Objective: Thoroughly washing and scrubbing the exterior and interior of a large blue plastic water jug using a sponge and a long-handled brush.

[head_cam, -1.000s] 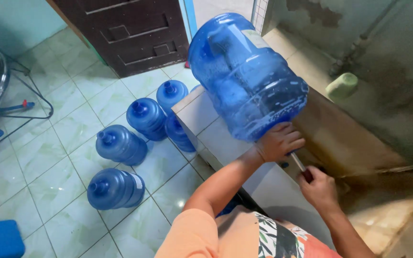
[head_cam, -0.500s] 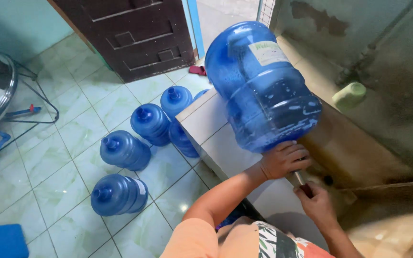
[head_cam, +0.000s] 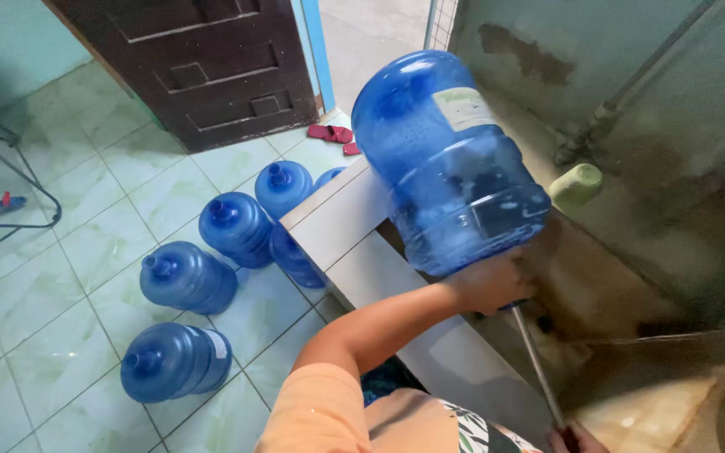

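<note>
Left hand (head_cam: pixel 492 283) grips the inverted blue jug's (head_cam: pixel 451 159) neck; right hand (head_cam: pixel 576 438), seemingly closed on the metal rod (head_cam: pixel 537 367), scrubs inside; next needs steady tilt.

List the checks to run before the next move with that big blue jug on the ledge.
1. Left hand grips the upturned blue jug at its lower end: ok.
2. Right hand holds the metal rod: ok, hand partly out of frame.
3. Rod reaches the jug's mouth: cannot tell, left hand hides it.
4. Jug steady on the tiled ledge: not ok, it is tilted.
5. Jugs on the floor lie apart from the ledge work: ok.
</note>
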